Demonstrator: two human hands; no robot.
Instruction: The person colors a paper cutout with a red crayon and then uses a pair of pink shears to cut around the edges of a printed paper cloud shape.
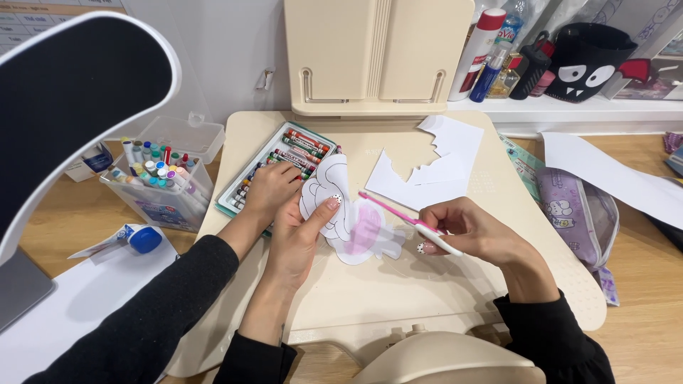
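Observation:
A white paper cut-out [353, 235] with black outlines and a pink-coloured patch lies on the cream desk [398, 291]. My left hand [299, 238] pinches its upper left part and lifts it, thumb on the paper. Just right of the cut-out, my right hand [469, 231] grips a pink and white marker [405, 218], whose thin end points up-left over the paper. Another person's hand [272, 188], on a black-sleeved arm coming from the lower left, rests at a tray of crayons [284, 160].
A clear box of markers [160, 178] stands to the left, with a glue tube [131, 238] in front of it. White paper scraps [430, 171] lie at the back right. A book stand [377, 57], a purple pencil case [576, 213] and shelf bottles [491, 53] surround the desk.

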